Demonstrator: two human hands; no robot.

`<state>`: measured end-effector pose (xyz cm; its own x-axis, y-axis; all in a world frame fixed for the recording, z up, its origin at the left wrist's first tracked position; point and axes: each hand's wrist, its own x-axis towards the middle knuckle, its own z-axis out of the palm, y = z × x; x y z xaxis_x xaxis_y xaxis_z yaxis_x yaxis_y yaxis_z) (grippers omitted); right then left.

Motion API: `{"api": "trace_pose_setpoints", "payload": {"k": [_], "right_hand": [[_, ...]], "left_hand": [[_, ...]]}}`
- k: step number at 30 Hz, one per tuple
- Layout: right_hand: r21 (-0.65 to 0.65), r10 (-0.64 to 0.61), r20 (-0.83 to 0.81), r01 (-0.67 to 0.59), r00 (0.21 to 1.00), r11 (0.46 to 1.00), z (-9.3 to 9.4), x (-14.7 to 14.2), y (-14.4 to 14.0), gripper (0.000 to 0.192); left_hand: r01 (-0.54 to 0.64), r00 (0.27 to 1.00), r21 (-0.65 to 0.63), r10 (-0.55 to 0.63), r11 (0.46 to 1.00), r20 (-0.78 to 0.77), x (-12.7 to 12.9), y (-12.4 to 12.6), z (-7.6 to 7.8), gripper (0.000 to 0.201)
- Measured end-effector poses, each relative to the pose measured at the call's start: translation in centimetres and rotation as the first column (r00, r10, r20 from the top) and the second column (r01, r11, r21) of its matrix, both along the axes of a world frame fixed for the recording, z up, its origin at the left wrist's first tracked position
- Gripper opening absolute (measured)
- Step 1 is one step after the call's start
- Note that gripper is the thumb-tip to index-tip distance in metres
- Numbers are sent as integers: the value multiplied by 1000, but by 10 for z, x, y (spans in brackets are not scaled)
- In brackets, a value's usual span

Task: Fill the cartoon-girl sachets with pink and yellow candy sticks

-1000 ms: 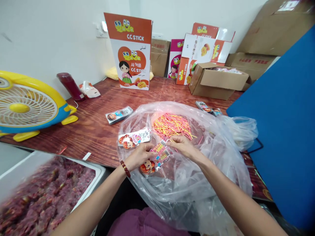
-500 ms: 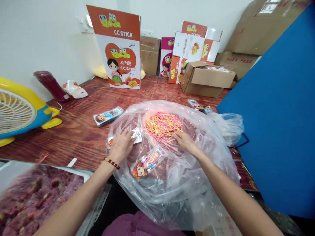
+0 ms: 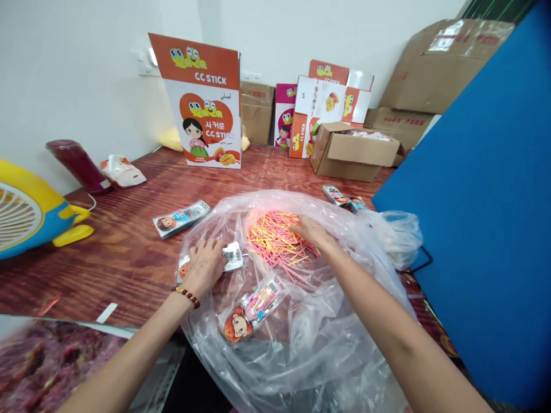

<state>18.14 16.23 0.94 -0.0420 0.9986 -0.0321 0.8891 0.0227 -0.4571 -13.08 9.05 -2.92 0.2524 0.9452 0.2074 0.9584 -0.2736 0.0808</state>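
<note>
A pile of thin pink and yellow sticks (image 3: 275, 238) lies on a large clear plastic bag (image 3: 318, 327) spread over the table. My right hand (image 3: 313, 232) is at the pile's right side, fingers together and curled against the sticks, their tips partly hidden. Left of the pile, my left hand (image 3: 203, 265) is closed over a small printed packet (image 3: 233, 256); the packet's ends show on either side of the hand. Nearer me lies another packet (image 3: 252, 310), with a red-haired cartoon face and pink contents, apart from both hands.
Flat stacked packets (image 3: 181, 219) lie left of the bag, and more packets (image 3: 336, 196) lie behind it. A CC Stick carton (image 3: 210, 109) and an open cardboard box (image 3: 357, 152) stand at the back. A toy-like fan (image 3: 38, 212) is left; a blue panel (image 3: 473, 218) borders the right.
My right hand has moved up and slightly left, to the pile's upper right side. My left hand stays over the packet. The view has shifted, so most things appear lower.
</note>
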Motion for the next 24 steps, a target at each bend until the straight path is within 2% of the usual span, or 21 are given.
{"api": "trace_pose_setpoints", "payload": {"k": [3,7,12,15,18,21,23,24], "right_hand": [[-42,8,105,-3,994,999,-1,-5,9,26],[-82,11,201,6,979,997,-6,-12,20,21],[-65,10,232,5,973,998,-21,-12,29,26],[-22,28,206,-24,978,999,-27,-8,30,27],[14,55,162,-58,985,998,-28,-3,30,24],[42,67,111,-72,992,996,-28,0,27,20],[67,60,71,-65,996,996,-28,1,24,17],[80,56,46,-60,997,995,-28,2,22,15]], "left_hand": [[42,996,-39,-39,998,86,-4,8,-3,26],[54,983,-106,-34,993,181,-9,19,-3,22],[57,969,-142,-21,988,245,-13,19,15,14],[66,920,-141,-6,988,392,-17,15,27,15],[105,800,-147,4,983,600,-17,8,36,17],[189,567,-208,66,960,821,-9,-2,40,22],[232,413,-238,126,943,902,0,-11,40,24],[248,360,-249,149,936,921,5,-15,40,25]]}}
